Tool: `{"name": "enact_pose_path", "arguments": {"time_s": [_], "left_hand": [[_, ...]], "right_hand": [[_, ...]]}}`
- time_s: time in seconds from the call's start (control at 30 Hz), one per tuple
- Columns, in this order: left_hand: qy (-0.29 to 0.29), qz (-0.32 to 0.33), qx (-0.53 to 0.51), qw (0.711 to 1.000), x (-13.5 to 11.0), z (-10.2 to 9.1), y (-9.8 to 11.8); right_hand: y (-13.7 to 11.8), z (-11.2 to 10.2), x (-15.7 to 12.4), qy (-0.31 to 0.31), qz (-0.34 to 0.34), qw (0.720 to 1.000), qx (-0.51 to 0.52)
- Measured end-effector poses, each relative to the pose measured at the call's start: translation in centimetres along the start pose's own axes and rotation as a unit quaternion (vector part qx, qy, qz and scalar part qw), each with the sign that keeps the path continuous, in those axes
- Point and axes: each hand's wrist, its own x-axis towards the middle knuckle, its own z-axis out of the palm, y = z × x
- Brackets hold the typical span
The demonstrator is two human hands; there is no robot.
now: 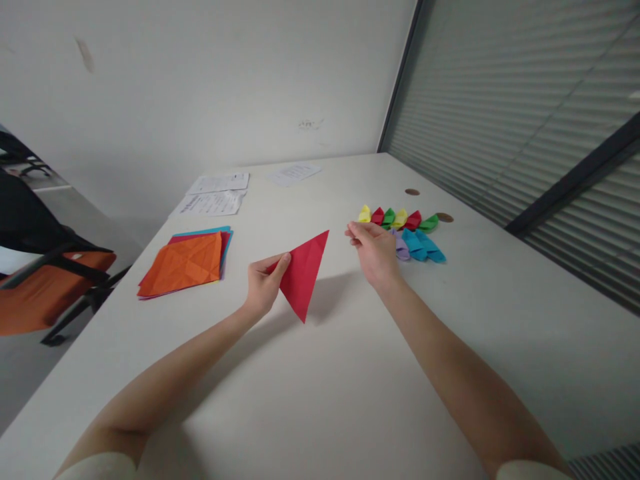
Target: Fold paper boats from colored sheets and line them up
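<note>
My left hand (pixel 265 283) pinches a red paper (pixel 303 273) folded into a triangle and holds it just above the white table (pixel 350 373). The triangle's top corner points up and to the right, its lower tip touches or nearly touches the tabletop. My right hand (pixel 373 250) hovers a short way to the right of the triangle, fingers drawn together, with nothing visible in them. Just behind and right of that hand lies a cluster of small folded paper pieces (pixel 407 230) in yellow, red, green, purple and blue.
A stack of coloured square sheets (pixel 187 263), orange on top, lies left of my left hand. Printed white papers (pixel 217 195) lie at the table's far edge. An orange-seated chair (pixel 45 287) stands at the left. A blinded glass wall (pixel 525 133) runs along the right.
</note>
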Motion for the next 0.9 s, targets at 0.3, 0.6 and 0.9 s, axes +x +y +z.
{"name": "enact_pose_path", "arguments": {"time_s": [0.3,0.6,0.9], "left_hand": [[-0.220,0.054,0.160,0.961,-0.6,-0.2,1.4],[-0.220,0.073,0.165,0.959,-0.6,-0.3,1.6],[-0.163,-0.063,0.027,0.984,1.6,-1.2,0.4]], "right_hand": [[-4.3,-0.9,-1.7,-0.375,-0.203,0.859,-0.283],[-2.8,-0.4,-1.7,-0.417,-0.258,0.784,-0.380],[-1.8,-2.0,0.6,-0.374,-0.280,0.789,-0.400]]}}
